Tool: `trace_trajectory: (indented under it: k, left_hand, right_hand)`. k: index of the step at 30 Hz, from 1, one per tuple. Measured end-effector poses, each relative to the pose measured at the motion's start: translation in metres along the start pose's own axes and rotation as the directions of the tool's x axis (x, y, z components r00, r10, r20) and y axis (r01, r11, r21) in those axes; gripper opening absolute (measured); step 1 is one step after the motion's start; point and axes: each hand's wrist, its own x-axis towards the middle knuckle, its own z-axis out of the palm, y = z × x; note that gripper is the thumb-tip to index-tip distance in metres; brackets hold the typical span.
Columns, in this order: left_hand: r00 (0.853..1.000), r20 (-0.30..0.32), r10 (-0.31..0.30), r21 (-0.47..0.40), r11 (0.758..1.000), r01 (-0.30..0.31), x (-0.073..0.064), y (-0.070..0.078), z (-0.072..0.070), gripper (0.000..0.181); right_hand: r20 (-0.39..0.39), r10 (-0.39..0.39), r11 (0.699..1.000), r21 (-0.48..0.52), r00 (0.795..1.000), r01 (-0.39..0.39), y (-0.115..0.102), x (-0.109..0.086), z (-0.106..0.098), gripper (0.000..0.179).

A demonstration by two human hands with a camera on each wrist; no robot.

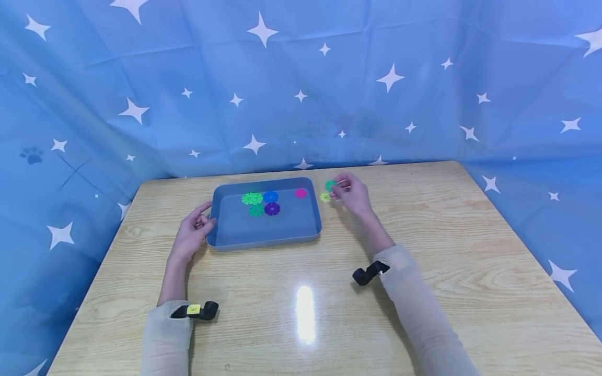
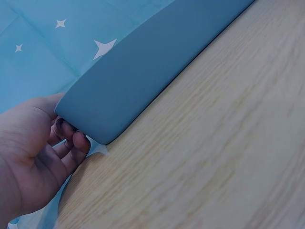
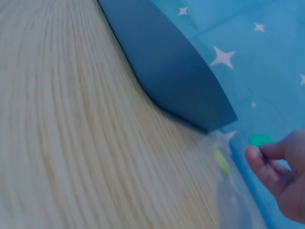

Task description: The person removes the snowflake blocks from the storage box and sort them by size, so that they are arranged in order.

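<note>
A shallow blue-grey tray (image 1: 282,230) lies on the table, and my left hand (image 1: 190,232) grips its left rim. In the left wrist view, the curled fingers (image 2: 78,143) of that hand are at the tray's outer wall (image 2: 124,86). To the right of the tray, my right hand (image 1: 354,196) pinches a green notched plastic disc (image 1: 330,185) between thumb and finger. A yellow notched disc (image 1: 325,197) is on the table just below it, close to the tray's right wall. The right wrist view shows the pinched green disc (image 3: 259,140) edge-on at the fingertips.
Inside the tray are light green discs (image 1: 249,198), a darker green disc (image 1: 256,210), a blue disc (image 1: 270,197), a purple disc (image 1: 272,209) and a pink disc (image 1: 300,193). A blue star-patterned curtain (image 1: 301,120) hangs behind the wooden table (image 1: 254,303).
</note>
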Motion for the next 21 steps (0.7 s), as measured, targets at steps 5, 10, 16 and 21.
trace_trajectory:
  k: [5,10,16,21]
  left_hand:
    - [1.000,0.014,-0.013,-0.006,1.000,0.013,-0.007,0.019,0.001,0.055]
    - [1.000,0.016,-0.026,-0.004,1.000,0.026,-0.009,0.027,0.001,0.054]
    - [1.000,0.006,-0.019,0.001,1.000,0.019,-0.001,0.003,-0.001,0.056]
    - [1.000,0.001,-0.002,-0.008,1.000,0.002,0.001,-0.004,-0.001,0.056]
  right_hand:
    - [-0.037,0.038,0.998,-0.046,0.999,-0.039,0.009,0.001,-0.012,0.018]
    - [-0.084,0.069,0.993,-0.090,0.994,-0.076,0.016,0.002,-0.022,0.019]
    - [-0.113,0.102,0.973,-0.196,0.988,-0.122,0.021,-0.001,-0.029,0.018]
    - [-0.126,0.101,0.948,-0.289,0.987,-0.133,0.021,-0.003,-0.032,0.020]
